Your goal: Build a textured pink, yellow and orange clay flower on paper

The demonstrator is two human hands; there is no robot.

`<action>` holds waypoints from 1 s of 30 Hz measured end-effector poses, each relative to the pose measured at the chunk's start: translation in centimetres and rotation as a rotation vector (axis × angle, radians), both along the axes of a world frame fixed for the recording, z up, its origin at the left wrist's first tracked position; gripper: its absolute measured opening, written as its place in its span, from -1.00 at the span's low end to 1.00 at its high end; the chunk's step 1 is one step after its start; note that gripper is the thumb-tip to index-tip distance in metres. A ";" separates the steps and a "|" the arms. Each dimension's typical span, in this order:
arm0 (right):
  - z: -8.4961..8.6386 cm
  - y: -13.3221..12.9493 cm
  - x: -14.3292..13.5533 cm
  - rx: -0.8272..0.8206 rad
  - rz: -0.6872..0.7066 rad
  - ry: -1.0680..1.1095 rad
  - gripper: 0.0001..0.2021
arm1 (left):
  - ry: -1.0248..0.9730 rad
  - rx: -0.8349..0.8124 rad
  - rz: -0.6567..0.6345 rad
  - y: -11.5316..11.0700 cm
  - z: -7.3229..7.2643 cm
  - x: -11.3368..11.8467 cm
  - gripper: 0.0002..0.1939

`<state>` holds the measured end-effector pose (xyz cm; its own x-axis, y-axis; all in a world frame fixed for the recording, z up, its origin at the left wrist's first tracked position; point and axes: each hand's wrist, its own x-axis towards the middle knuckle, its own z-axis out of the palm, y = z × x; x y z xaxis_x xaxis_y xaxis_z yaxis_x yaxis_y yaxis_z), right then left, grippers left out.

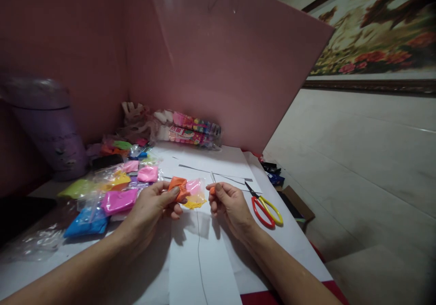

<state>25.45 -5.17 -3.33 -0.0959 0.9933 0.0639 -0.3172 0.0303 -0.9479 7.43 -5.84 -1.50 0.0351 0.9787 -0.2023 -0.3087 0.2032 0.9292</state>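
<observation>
**A:** What have you got in your left hand (pixel 153 205)?

**B:** You're holding an orange lump of clay (pixel 178 187), pinched between thumb and fingertips, with its clear bag (pixel 195 193) hanging off at 3 o'clock. The bag also holds pink and yellow bits. It looks like you keep the lump up off the table so the other hand can pull from it.

**A:** And your right hand (pixel 231 205)?

**B:** Your fingers are closed on a small orange piece (pixel 212 190), pinched at the tips, just beside the lump but apart from it. A thin white stick (pixel 213 177) rises from that pinch toward 12 o'clock; I can't tell whether it's gripped too.

**A:** What lies around you?

**B:** At 9 o'clock of your left hand sits a heap of bagged clays: a magenta bag (pixel 119 200), a blue one (pixel 86 223), and a yellow-green one (pixel 76 187), all within reach, likely so colours can be swapped quickly. At 3 o'clock of your right hand, red-and-yellow scissors (pixel 264 207) lie closed on the white paper sheets (pixel 200 255), handles toward you. At 12 o'clock, against the pink board (pixel 221 68), lies a long pack of coloured sticks (pixel 190 130). A purple bin (pixel 47 123) stands at 10 o'clock, well apart.
</observation>
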 end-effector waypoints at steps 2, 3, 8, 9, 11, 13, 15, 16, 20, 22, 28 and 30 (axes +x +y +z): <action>0.0 0.0 -0.1 0.010 0.017 0.023 -0.60 | 0.005 0.003 -0.006 -0.1 0.0 0.0 -0.91; 0.0 0.0 -0.2 0.012 0.022 0.025 -0.61 | 0.005 0.004 -0.008 -0.1 0.0 0.0 -0.90; -0.4 0.3 0.0 0.019 -0.032 0.001 -0.72 | -0.021 0.017 -0.030 0.0 -0.1 0.0 -0.87; -0.5 0.3 0.0 0.025 -0.040 -0.010 -0.74 | -0.020 0.019 -0.035 0.0 -0.2 0.0 -0.88; -0.7 0.4 0.0 0.036 -0.040 -0.051 -0.76 | -0.013 0.020 -0.040 0.1 -0.2 0.0 -0.88; -0.8 0.3 -0.2 0.045 -0.035 -0.084 -0.77 | -0.012 0.016 -0.041 0.1 -0.2 0.0 -0.87; -0.8 0.1 -0.3 0.046 -0.020 -0.089 -0.78 | -0.010 0.006 -0.042 0.1 -0.1 0.0 -0.88; -0.7 0.1 -0.3 0.047 -0.013 -0.087 -0.77 | -0.006 -0.001 -0.041 0.0 -0.1 0.0 -0.88; -0.6 0.0 -0.2 0.091 -0.038 -0.091 -0.74 | -0.011 0.002 -0.018 -0.1 0.2 0.0 -0.91; -0.5 0.2 0.1 0.119 -0.080 -0.112 -0.70 | -0.029 0.042 0.043 -0.1 0.4 -0.1 -0.94; -0.5 0.6 0.4 0.175 -0.230 -0.096 -0.70 | -0.071 0.121 0.213 0.2 1.3 -1.0 -0.95; -0.5 0.6 0.3 0.183 -0.248 -0.106 -0.66 | -0.082 0.127 0.211 0.3 1.4 -1.2 -0.94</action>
<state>25.80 -4.60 -3.84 0.1320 0.9601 0.2466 -0.1791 0.2678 -0.9467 6.25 -5.54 -0.13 -0.1609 0.9836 -0.0821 -0.4076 0.0095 0.9131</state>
